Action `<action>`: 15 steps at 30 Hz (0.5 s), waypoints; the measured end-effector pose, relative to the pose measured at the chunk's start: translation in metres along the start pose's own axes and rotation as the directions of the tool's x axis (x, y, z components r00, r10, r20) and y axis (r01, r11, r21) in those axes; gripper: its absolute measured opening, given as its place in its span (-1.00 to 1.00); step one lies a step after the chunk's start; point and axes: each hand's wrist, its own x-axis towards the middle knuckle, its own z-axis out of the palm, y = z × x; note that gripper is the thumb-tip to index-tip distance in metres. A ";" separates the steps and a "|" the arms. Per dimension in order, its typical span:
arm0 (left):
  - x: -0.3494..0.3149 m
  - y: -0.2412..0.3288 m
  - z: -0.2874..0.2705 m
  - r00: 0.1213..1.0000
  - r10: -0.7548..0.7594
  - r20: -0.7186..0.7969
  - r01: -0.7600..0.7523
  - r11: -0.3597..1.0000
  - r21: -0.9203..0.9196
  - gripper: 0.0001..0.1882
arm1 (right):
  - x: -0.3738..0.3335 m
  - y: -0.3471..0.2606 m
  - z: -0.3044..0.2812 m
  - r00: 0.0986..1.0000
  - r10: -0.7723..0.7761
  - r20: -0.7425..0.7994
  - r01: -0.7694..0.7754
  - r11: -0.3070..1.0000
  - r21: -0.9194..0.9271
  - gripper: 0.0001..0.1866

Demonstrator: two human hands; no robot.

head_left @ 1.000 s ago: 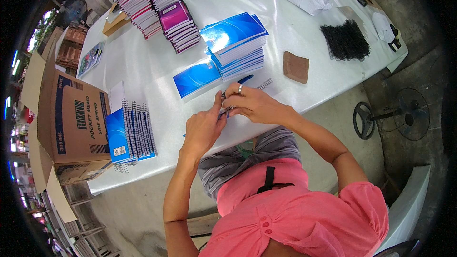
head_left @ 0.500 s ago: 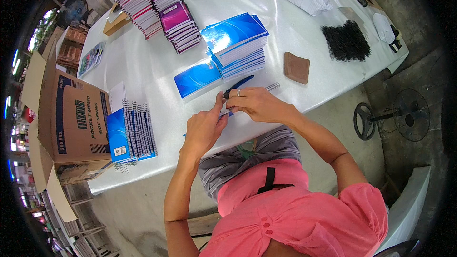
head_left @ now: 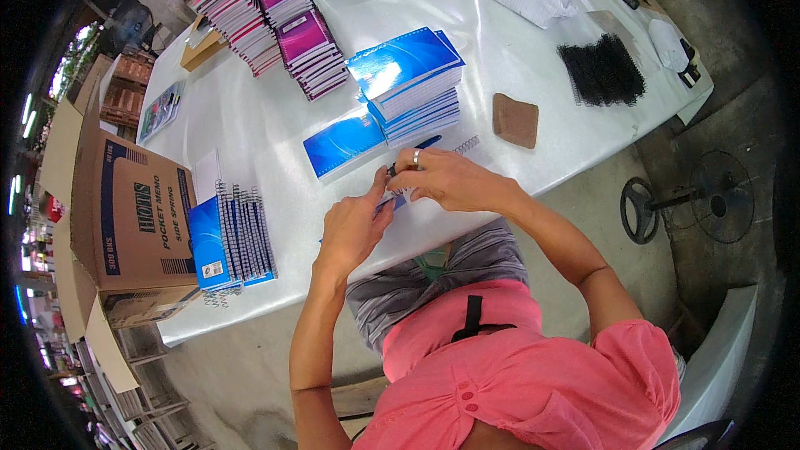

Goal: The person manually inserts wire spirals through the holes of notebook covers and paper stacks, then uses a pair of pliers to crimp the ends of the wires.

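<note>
Close to the table's front edge, both hands meet over a small blue notebook [head_left: 400,202], mostly hidden beneath them. My left hand [head_left: 354,229] grips its left part, index finger stretched toward the right fingertips. The fingers of my right hand [head_left: 446,183] are pinched together at the notebook's edge, on a thin wire coil [head_left: 470,145] whose loose end sticks out beyond the knuckles. Just behind that hand lies a blue-handled tool [head_left: 429,142], partly covered; its kind is unclear. A blue notebook pad [head_left: 343,146] and a tall stack of blue notebooks [head_left: 408,67] stand beyond.
Coil-bound blue notebooks [head_left: 237,237] stand at left beside an open cardboard box [head_left: 146,208]. Red notebooks [head_left: 237,17] and purple notebooks [head_left: 304,37] are stacked at the back. Rightward lie a brown block [head_left: 515,121] and a pile of black coils [head_left: 602,71].
My right hand has shifted slightly left and its fingers have curled more; the blue-handled tool is now more covered. My left hand stays nearly in place.
</note>
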 end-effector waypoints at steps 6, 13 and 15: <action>0.001 0.004 -0.001 1.000 -0.012 0.006 0.012 1.000 -0.016 -0.40 | -0.003 0.020 0.007 0.989 -0.129 -0.077 0.127 0.991 -0.028 -0.76; 0.002 0.004 -0.003 0.998 -0.056 -0.010 0.057 0.998 0.014 -0.42 | -0.008 0.012 0.016 0.997 0.008 -0.074 -0.004 0.999 0.050 -0.78; 0.002 0.004 -0.003 0.999 -0.044 -0.008 0.044 0.999 0.001 -0.42 | -0.012 0.011 0.025 0.981 0.123 -0.150 -0.114 0.991 0.062 -0.78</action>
